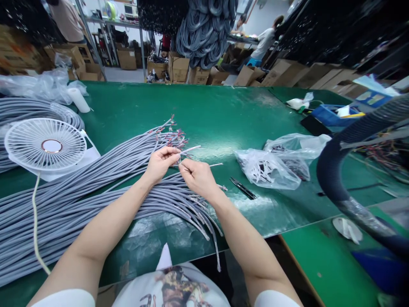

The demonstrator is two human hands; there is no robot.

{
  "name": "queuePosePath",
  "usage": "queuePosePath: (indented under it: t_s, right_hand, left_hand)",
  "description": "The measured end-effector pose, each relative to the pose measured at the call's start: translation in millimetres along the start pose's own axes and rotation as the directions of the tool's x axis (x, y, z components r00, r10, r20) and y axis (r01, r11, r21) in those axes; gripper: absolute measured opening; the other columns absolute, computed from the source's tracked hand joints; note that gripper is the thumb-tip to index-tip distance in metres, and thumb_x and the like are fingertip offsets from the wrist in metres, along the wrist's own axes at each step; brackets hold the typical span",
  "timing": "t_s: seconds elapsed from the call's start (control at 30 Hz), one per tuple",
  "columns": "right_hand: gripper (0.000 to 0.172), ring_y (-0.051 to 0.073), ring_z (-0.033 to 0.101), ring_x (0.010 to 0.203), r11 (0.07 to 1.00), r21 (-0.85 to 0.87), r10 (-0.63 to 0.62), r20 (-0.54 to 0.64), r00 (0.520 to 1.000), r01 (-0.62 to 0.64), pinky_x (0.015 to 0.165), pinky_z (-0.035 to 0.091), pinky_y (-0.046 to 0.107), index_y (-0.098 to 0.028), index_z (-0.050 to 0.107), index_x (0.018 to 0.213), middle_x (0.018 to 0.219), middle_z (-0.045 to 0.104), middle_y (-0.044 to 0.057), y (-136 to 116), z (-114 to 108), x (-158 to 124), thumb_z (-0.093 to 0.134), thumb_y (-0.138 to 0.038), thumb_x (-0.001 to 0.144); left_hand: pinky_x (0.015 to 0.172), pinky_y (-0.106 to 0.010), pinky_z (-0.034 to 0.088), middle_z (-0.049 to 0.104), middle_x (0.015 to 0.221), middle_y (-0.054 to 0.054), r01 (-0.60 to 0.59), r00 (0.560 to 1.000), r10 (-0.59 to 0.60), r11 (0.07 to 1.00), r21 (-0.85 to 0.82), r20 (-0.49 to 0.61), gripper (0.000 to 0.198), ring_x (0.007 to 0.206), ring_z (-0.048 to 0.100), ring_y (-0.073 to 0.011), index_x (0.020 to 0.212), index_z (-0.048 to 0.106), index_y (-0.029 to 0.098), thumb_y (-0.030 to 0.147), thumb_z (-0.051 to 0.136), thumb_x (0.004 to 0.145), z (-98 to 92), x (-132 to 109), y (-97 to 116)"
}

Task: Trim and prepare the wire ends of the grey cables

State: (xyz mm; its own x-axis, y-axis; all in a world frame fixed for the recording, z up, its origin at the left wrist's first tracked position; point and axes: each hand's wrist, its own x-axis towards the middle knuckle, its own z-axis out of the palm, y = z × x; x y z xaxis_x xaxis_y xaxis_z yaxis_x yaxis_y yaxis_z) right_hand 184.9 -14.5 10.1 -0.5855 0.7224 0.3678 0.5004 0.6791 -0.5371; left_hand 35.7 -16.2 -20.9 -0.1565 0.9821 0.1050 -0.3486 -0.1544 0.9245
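My left hand [162,162] is closed in a pinch around a grey cable, whose pale end [192,149] sticks out to the right past the fingertips. Just beside it, my right hand [197,175] is also pinched, its fingertips almost meeting the left ones. What the right fingers grip is too small to make out. Behind my hands lies a bundle of grey cables [128,155] with red and white wires bared at the ends. A nearer bundle of grey cables [159,200] runs under my forearms, its ends fanning right. Black thread snips [243,188] lie on the green mat.
Clear bags [271,166] with small black and white parts lie right of the snips. A thick black hose [329,166] arches over the right side near a blue bin [329,117]. At left are a white fan [44,145] and coiled cable [35,106].
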Motion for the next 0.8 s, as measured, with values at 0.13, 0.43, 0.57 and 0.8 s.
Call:
queuePosePath:
  t_s: [0.13,0.43,0.57,0.8]
  right_hand:
    - [0.028,0.009,0.032,0.052,0.996,0.056,0.063,-0.014,0.998,-0.062,0.054,0.026,0.023,-0.018,0.045,0.058,0.055,0.036,-0.004,3.2,-19.1,-12.2,0.042,-0.021,0.086]
    - [0.030,0.015,0.052,0.068,0.997,0.002,0.080,-0.154,0.985,-0.080,0.067,0.043,0.028,-0.020,0.061,0.109,0.079,0.057,0.003,13.3,-65.8,-38.7,0.037,-0.030,0.096]
    - [0.029,0.017,0.055,0.077,0.975,-0.184,-0.137,-0.071,0.988,0.122,0.069,0.045,0.030,-0.021,0.064,0.113,0.083,0.058,0.006,8.4,-61.7,-38.9,0.043,-0.022,0.094]
    - [0.033,0.017,0.048,0.073,0.839,-0.496,-0.223,0.059,0.973,0.222,0.059,0.039,0.026,-0.020,0.069,0.099,0.079,0.056,0.007,19.5,-35.3,-33.6,0.041,-0.008,0.088]
  left_hand:
    - [0.047,-0.017,0.037,0.061,0.061,0.001,0.124,0.988,-0.130,0.989,0.079,0.081,0.030,0.047,0.048,-0.0041,0.078,0.068,0.010,0.029,0.079,0.057,-0.3,-0.4,2.4]
    - [0.044,-0.018,0.031,0.063,0.060,-0.001,0.190,0.949,-0.259,0.923,0.333,0.177,0.032,0.044,0.042,-0.0041,0.083,0.070,0.009,0.036,0.071,0.066,-2.6,-3.4,3.3]
    - [0.047,-0.019,0.032,0.060,0.056,0.001,0.108,0.934,-0.244,0.890,0.442,0.262,0.029,0.046,0.040,-0.0053,0.082,0.070,0.008,0.034,0.066,0.071,-1.4,-5.6,4.4]
    - [0.057,-0.022,0.040,0.063,0.062,-0.002,0.009,0.906,-0.218,0.867,0.498,0.363,0.029,0.058,0.051,-0.0104,0.085,0.072,0.007,0.031,0.061,0.074,-1.4,-5.5,2.5]
